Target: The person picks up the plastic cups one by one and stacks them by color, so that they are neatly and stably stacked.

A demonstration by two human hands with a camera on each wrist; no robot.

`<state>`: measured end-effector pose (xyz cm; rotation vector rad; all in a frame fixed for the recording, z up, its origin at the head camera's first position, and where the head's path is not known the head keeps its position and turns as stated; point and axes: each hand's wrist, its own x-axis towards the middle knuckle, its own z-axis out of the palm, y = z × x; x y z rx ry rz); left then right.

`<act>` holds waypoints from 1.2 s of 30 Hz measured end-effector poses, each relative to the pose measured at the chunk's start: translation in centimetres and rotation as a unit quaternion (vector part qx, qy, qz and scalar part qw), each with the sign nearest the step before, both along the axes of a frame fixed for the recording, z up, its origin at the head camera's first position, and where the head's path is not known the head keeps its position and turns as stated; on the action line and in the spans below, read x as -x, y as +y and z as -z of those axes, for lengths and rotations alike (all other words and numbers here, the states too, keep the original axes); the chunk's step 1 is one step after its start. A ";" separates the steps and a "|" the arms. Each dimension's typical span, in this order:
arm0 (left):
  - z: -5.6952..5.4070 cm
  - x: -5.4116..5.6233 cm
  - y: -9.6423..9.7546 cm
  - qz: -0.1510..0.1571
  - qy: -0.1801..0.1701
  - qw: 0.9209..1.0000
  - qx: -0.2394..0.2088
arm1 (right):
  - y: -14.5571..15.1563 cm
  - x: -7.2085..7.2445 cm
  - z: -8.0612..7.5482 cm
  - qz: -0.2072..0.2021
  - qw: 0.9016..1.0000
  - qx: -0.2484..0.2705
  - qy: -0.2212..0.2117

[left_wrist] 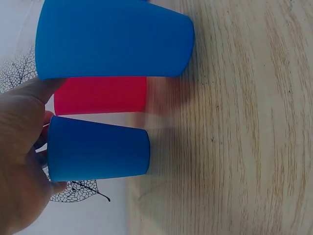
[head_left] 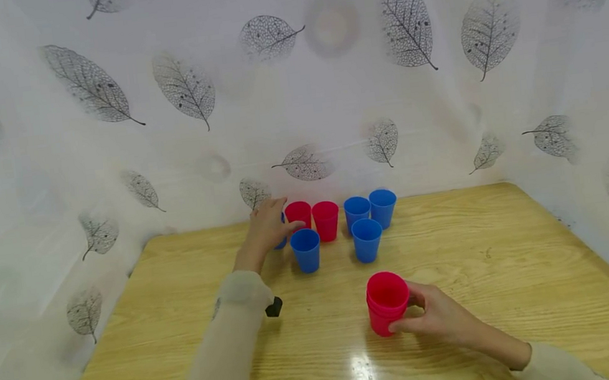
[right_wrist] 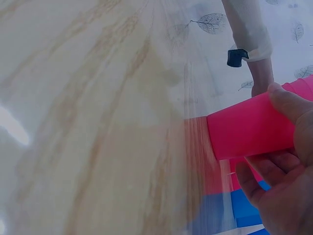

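Note:
My right hand (head_left: 437, 316) grips a stack of red plastic cups (head_left: 387, 296), thumb on the near side, fingers around the far side. The stack stands upright near the front; more than one rim shows. At the back left, my left hand (head_left: 268, 227) is spread over a blue cup (left_wrist: 100, 149), partly hiding it in the head view. Its fingers extend beside a red cup (head_left: 298, 213), with the thumb before that cup; contact is unclear. A second red cup (head_left: 327, 222) stands to its right. In front is another blue cup (head_left: 306, 251).
Several blue cups stand in a group right of centre, with one blue cup (head_left: 367, 241) at their front. The wooden table (head_left: 488, 269) meets a leaf-patterned white curtain (head_left: 293, 91) at its back and sides.

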<state>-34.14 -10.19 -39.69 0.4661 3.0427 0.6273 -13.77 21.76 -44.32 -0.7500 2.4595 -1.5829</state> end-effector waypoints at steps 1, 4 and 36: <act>0.1 0.0 0.0 -0.002 -0.001 1.000 0.001 | 0.0 0.0 0.0 0.000 1.000 0.000 0.000; 0.2 0.1 0.0 -0.003 -0.002 1.000 0.002 | 0.0 0.0 0.0 -0.002 1.000 -0.001 0.003; 0.0 0.4 0.6 -0.005 0.032 0.999 -0.013 | -0.1 -0.2 -0.2 -0.004 1.000 -0.001 0.022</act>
